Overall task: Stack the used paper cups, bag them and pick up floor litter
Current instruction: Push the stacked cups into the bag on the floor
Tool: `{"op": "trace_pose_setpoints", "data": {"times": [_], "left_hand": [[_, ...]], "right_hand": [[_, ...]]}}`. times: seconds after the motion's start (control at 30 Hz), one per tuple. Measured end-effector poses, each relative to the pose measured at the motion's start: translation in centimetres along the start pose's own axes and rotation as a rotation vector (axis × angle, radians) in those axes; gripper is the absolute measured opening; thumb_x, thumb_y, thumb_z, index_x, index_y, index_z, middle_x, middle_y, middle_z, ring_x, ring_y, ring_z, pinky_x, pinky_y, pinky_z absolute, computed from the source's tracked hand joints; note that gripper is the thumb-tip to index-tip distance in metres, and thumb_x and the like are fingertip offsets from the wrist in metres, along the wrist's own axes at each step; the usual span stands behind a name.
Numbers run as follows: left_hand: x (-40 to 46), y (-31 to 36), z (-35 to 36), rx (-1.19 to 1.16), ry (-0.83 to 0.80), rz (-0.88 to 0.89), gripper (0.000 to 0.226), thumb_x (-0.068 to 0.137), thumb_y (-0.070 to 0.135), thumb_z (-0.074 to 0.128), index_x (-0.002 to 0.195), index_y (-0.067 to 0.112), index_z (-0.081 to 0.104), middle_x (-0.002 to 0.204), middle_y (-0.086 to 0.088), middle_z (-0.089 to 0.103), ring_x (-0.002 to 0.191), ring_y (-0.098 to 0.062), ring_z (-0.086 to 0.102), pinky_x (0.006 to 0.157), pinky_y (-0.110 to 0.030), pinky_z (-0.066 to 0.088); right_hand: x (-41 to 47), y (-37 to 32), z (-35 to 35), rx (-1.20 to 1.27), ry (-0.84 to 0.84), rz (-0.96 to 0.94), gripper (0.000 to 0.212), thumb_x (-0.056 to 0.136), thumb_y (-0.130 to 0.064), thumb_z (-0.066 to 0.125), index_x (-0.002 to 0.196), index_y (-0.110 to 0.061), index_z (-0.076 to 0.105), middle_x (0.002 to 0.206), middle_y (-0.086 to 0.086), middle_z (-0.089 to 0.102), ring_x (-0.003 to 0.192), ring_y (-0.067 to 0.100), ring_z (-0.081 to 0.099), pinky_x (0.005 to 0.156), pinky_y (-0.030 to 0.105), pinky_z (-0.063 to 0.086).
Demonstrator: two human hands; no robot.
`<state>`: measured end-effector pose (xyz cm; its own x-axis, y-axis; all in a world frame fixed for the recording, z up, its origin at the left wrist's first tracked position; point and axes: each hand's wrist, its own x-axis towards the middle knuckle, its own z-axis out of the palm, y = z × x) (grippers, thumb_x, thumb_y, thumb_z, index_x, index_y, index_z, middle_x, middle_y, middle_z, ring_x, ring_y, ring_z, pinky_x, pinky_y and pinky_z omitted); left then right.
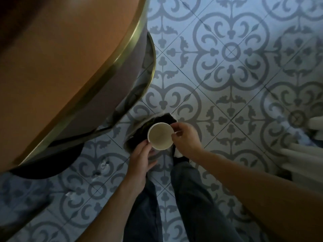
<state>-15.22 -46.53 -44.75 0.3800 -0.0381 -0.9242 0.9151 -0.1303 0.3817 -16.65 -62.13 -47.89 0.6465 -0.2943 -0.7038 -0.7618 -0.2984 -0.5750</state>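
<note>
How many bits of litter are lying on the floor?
2 that I can see: one white scrap on the tile beside the round table, another nearer the person. More may be hidden under the table.

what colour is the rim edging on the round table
Brass gold, a shiny band round the brown round tabletop; clearest in the head view.

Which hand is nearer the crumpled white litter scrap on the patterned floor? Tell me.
Left. The left hand is beside the white paper cup, right of the litter scrap; the right hand is farther right.
</note>
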Motion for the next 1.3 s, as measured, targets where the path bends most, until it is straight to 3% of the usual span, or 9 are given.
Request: {"op": "trace_pose_setpoints", "data": {"times": [0.13,0.27,0.43,0.53,0.7,0.9,1.1,1.2,1.3], "left_hand": [[5.1,-0.2,0.5,0.013,0.017,-0.025,0.013,0.098,0.029,0.054,0.097,0.036,0.065,0.114,0.003,0.068,0.109,-0.014,0.062,0.087,-0.036,0.054],[9.0,-0.5,1.3,0.076,0.027,-0.039,0.011,0.097,0.026,0.056,0.100,0.031,0.065,0.120,-0.004,0.065,0.113,-0.020,0.060,0.079,-0.032,0.054],[11.9,-1.4,2.4,0.141,0.036,-0.072,0.019,0.098,0.022,0.056,0.117,0.022,0.059,0.125,-0.009,0.062,0.116,-0.023,0.059,0.085,-0.033,0.054],[12.9,-1.7,2.7,0.171,0.045,-0.092,0.020,0.098,0.022,0.056,0.118,0.023,0.058,0.124,-0.009,0.062,0.116,-0.023,0.058,0.085,-0.034,0.054],[13.4,-1.6,3.3,0.171,0.033,-0.105,0.010,0.099,0.018,0.054,0.102,0.027,0.059,0.101,0.004,0.061,0.099,-0.015,0.058,0.077,-0.030,0.052],[14.2,-1.6,4.7,0.232,-0.017,-0.047,0.031,0.099,0.013,0.052,0.082,0.040,0.056,0.090,0.013,0.061,0.086,-0.003,0.057,0.071,-0.025,0.047],[14.4,-2.0,4.5,0.350,-0.037,0.013,0.023,0.093,0.020,0.055,0.103,0.036,0.068,0.115,0.001,0.070,0.112,-0.021,0.063,0.086,-0.032,0.049],[13.6,-2.2,3.8,0.383,0.001,0.032,0.045,0.095,0.019,0.057,0.139,0.017,0.053,0.133,-0.001,0.060,0.123,-0.020,0.056,0.101,-0.036,0.045],[12.6,-2.3,3.2,0.383,0.031,0.039,0.052,0.095,0.017,0.058,0.145,0.014,0.045,0.142,-0.007,0.055,0.129,-0.021,0.052,0.110,-0.041,0.042]], "right_hand": [[3.6,1.7,0.7,-0.099,-0.061,-0.002,0.035,0.086,-0.007,0.052,0.118,-0.017,0.064,0.099,0.002,0.069,0.085,0.013,0.060,0.059,0.013,0.038],[6.0,3.1,1.1,-0.168,-0.120,0.011,0.033,0.087,-0.008,0.051,0.118,-0.016,0.063,0.097,0.003,0.066,0.081,0.015,0.056,0.052,0.014,0.036],[7.9,4.6,1.8,-0.341,-0.214,0.042,0.039,0.089,-0.016,0.050,0.128,-0.010,0.049,0.125,0.013,0.050,0.108,0.025,0.049,0.080,0.027,0.036],[8.3,4.9,2.0,-0.392,-0.249,0.031,0.037,0.090,-0.015,0.050,0.126,-0.008,0.048,0.125,0.012,0.051,0.103,0.023,0.048,0.079,0.028,0.035],[8.4,5.1,2.5,-0.494,-0.318,-0.003,0.038,0.090,-0.014,0.047,0.127,-0.008,0.050,0.136,0.014,0.045,0.109,0.031,0.055,0.086,0.031,0.042],[8.0,4.6,2.0,-0.569,-0.368,-0.031,0.041,0.090,-0.010,0.045,0.131,-0.010,0.051,0.148,0.014,0.035,0.128,0.033,0.046,0.101,0.037,0.041],[7.7,4.8,1.2,-0.579,-0.389,-0.056,0.043,0.090,-0.012,0.047,0.132,-0.010,0.052,0.149,0.011,0.037,0.133,0.031,0.042,0.107,0.039,0.038],[7.3,4.8,1.0,-0.567,-0.386,-0.079,0.041,0.089,-0.012,0.048,0.130,-0.012,0.054,0.141,0.007,0.043,0.127,0.029,0.046,0.104,0.039,0.042],[6.9,4.7,0.9,-0.569,-0.395,-0.107,0.041,0.088,-0.013,0.049,0.129,-0.015,0.054,0.138,0.003,0.044,0.123,0.025,0.049,0.101,0.038,0.046]]}}
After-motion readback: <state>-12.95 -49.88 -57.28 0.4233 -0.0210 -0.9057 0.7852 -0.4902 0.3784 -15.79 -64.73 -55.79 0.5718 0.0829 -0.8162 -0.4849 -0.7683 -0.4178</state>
